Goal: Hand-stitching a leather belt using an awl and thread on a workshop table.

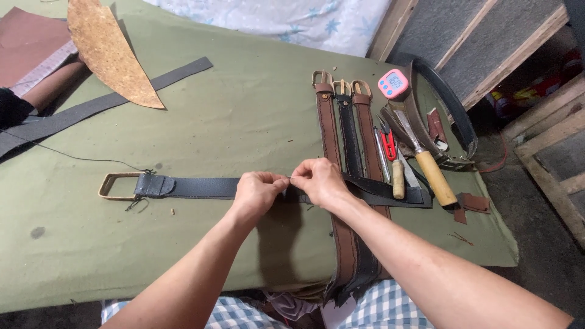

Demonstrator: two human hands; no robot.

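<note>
A dark grey leather belt (195,187) with a brass rectangular buckle (116,186) lies across the green cloth-covered table (244,116). My left hand (256,192) and my right hand (320,180) meet over the middle of this belt, fingertips pinched together on something small that I cannot make out. A dark thread (73,157) runs from the buckle end toward the left edge. The belt's other end (390,194) stretches to the right under my right hand.
Three finished belts (344,122), brown and black, lie lengthwise at right. Beside them sit wooden-handled tools (426,164), red snips (388,146) and a pink timer (393,83). A cork piece (109,52) and dark strap (91,109) lie at left; wooden frames (548,140) stand right.
</note>
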